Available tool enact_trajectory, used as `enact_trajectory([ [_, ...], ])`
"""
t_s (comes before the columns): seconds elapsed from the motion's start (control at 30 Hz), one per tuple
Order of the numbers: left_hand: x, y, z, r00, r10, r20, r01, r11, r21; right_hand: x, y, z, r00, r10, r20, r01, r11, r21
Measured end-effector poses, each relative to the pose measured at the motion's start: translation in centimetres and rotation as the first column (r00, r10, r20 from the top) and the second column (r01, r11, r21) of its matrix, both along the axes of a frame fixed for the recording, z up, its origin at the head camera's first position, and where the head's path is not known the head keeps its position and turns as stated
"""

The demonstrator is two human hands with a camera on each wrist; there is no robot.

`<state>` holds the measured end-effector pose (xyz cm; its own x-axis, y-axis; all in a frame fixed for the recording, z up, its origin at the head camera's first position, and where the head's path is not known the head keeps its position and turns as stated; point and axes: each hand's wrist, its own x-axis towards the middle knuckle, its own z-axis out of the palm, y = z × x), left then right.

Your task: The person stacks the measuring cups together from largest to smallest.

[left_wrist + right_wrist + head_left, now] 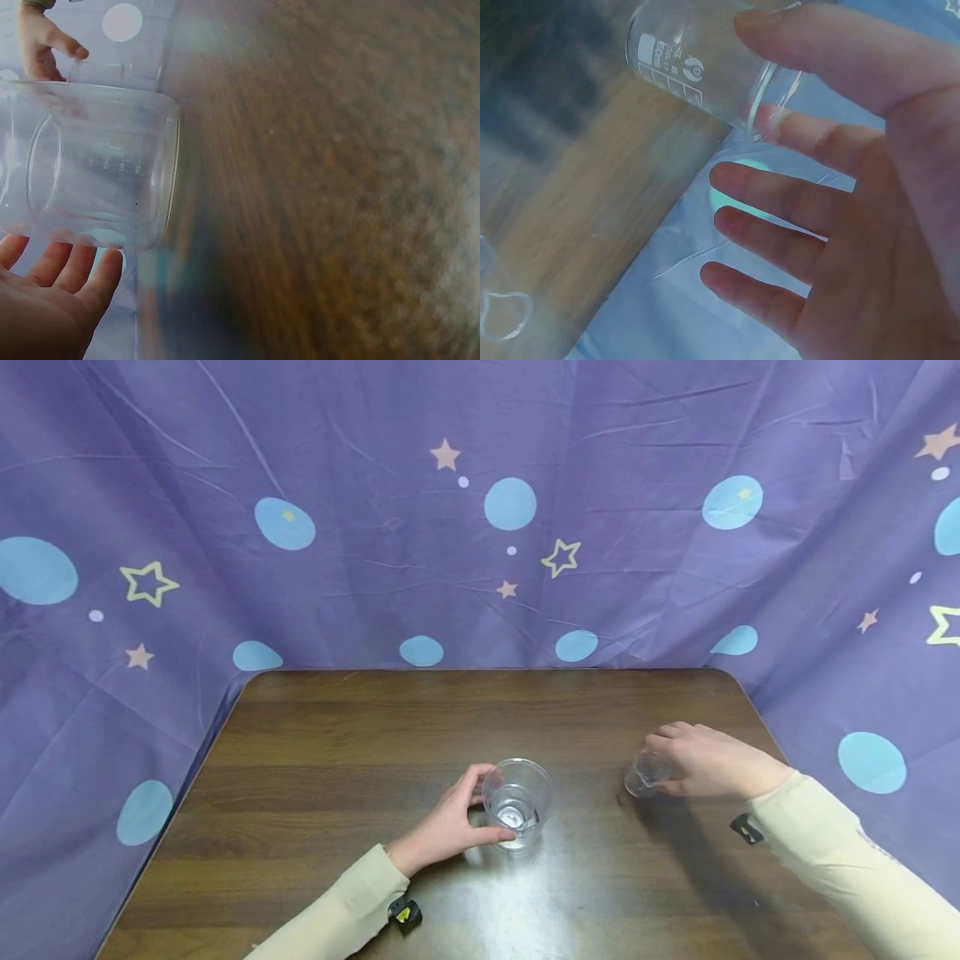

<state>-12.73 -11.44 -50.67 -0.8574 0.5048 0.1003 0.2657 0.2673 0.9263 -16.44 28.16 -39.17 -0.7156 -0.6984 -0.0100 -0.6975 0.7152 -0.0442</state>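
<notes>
A larger clear beaker point(528, 785) stands upright near the middle of the table. My left hand point(457, 818) holds its left side, thumb at the front and fingers behind. In the left wrist view, printed scale marks show through its wall, and fingertips point(110, 259) touch the side. To the right, my right hand point(693, 762) pinches a smaller glass beaker point(640, 781) near its rim between thumb and index finger. White lettering and a printed scale show on this beaker point(675, 64) in the right wrist view; the other three fingers extend away from the glass.
The brown wood-grain table point(337, 735) has rounded far corners. A purple curtain point(375, 460) with blue dots and stars hangs behind it and along both sides. Dark straps with small devices sit at both sleeve cuffs.
</notes>
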Motion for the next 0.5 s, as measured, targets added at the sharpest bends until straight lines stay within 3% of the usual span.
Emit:
enact_trajectory([
  [0.5, 0.0, 0.0, -0.1, 1.0, 0.007, 0.018, -0.007, 1.0, -0.014, 0.5, -2.6, 2.0, 1.0, 0.017, -0.005, -0.016, 1.0, 0.011],
])
